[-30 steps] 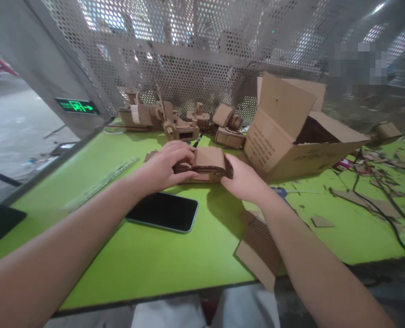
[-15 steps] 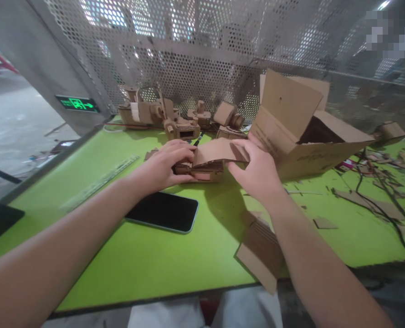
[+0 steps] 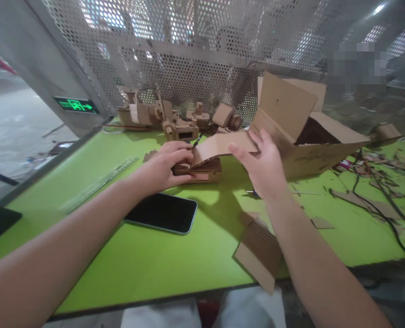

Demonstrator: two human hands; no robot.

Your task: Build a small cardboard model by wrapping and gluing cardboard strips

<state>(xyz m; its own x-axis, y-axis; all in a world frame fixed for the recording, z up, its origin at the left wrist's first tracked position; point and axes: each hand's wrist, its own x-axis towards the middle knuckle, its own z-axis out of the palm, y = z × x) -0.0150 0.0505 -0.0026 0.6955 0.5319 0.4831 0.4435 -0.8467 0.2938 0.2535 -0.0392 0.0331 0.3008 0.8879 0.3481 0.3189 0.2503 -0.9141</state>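
My left hand [image 3: 164,166] is closed round the left end of a small cardboard block [image 3: 209,176] on the green table. A creased cardboard strip [image 3: 219,143] rises from the top of this block toward the right. At its right end, my right hand [image 3: 265,166] grips the strip between thumb and fingers, raised off the table. Where the strip meets the block, my left fingers partly hide it. A black phone [image 3: 163,213] lies just in front of my left hand.
An open cardboard box [image 3: 305,155] stands at the right. Cardboard models [image 3: 181,130] line the back by a perforated metal screen. Cut cardboard pieces [image 3: 258,253] lie near the front edge, a clear ruler [image 3: 103,184] at the left, scraps and cables at the far right.
My right hand has moved right and slightly up, with the strip's right end now stretched out farther from the block. My left hand stays on the block.
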